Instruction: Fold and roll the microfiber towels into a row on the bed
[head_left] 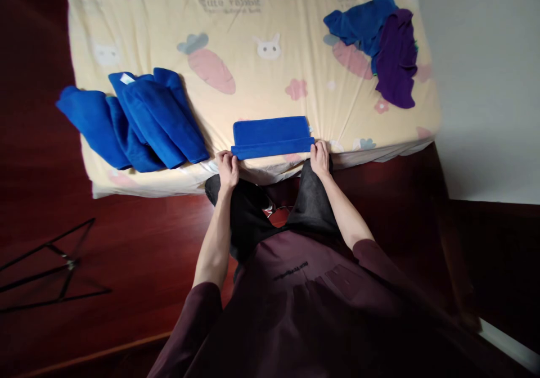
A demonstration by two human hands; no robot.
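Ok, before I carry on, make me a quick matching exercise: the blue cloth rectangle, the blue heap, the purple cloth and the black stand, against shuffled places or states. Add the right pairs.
Things
1. Blue cloth rectangle
2. Blue heap
3. Purple cloth
4. Black stand

Places or states
A. On the dark red floor, lower left of the picture
B. At the right of the printed sheet, next to a darker blue cloth
C. Held between the left hand and the right hand
D. At the sheet's left side, a white tag showing

Right pairs: 1-C, 2-D, 3-B, 4-A
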